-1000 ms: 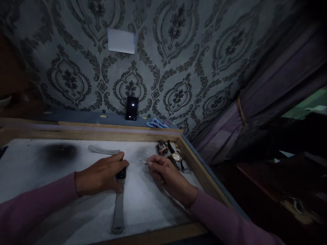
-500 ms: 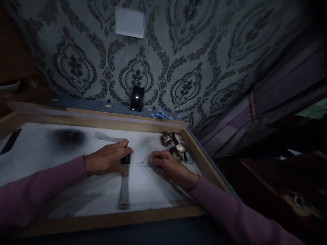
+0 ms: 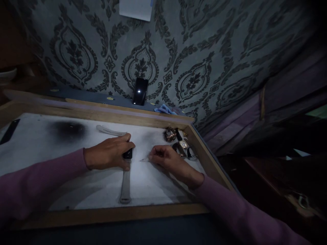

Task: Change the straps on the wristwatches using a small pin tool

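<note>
My left hand point(image 3: 109, 152) is closed on a smartwatch point(image 3: 127, 153), thumb on its near edge and fingers over the far edge. A pale grey strap point(image 3: 125, 187) runs from the watch toward the tray's front side. Another pale strap piece point(image 3: 109, 131) with a row of holes lies just beyond those fingers. To the right, my right hand point(image 3: 166, 158) pinches a thin pointed metal tool point(image 3: 144, 159), whose tip faces the watch without touching it. The rest of the tool is hidden in my fingers, so its exact kind is unclear.
A wooden-framed tray point(image 3: 107, 215) with a white base surrounds the work. Several wristwatches point(image 3: 182, 144) lie in its right back corner. Behind the back rail, a phone point(image 3: 140, 91) leans on the patterned wall, near a blue cloth point(image 3: 165, 109). A dark strip point(image 3: 10, 131) lies at far left.
The whole view has shifted a little, with the wall and tray higher in the picture. Both hands keep their grips, and the tool tip remains a short gap from the watch.
</note>
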`<state>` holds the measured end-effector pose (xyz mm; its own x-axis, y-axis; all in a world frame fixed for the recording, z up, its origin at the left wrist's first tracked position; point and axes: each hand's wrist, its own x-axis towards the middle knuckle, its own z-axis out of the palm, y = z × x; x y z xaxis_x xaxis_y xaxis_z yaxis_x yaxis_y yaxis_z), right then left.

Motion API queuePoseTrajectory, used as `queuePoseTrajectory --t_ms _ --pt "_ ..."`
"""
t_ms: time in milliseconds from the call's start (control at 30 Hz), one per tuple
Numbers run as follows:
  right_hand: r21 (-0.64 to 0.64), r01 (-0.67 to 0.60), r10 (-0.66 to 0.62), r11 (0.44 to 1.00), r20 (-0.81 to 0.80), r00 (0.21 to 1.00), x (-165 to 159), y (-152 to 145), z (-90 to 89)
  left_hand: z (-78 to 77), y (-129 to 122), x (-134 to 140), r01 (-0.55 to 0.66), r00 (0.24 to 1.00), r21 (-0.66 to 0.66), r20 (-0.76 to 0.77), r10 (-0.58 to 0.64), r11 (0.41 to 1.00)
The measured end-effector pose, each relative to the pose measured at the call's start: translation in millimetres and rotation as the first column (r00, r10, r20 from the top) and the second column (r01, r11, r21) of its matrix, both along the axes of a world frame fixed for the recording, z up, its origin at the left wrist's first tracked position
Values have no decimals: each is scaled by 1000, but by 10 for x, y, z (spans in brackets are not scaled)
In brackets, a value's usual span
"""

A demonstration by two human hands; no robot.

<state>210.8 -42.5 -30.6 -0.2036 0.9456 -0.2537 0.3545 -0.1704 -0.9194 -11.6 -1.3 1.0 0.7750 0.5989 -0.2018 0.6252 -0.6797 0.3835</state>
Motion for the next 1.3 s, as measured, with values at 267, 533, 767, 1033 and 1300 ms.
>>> queuePoseTrajectory --t_ms 267,533,767,1033,1300 --pt "299 -392 203 870 507 838 -251 -61 352 -5 18 -6 0 1000 12 -7 0 1000" --pt "318 -418 252 851 450 857 -384 -11 299 45 -11 -4 -7 1000 -3 -1 7 1000" --pt "342 -253 185 905 217 958 -304 -47 21 -40 21 -31 18 998 42 55 -20 999" --pt "455 -436 226 776 445 867 -311 -36 20 -22 16 -26 19 999 19 40 -19 1000" --pt "511 -539 249 670 529 811 -310 -13 -43 -47 24 -41 20 997 14 69 -21 1000"
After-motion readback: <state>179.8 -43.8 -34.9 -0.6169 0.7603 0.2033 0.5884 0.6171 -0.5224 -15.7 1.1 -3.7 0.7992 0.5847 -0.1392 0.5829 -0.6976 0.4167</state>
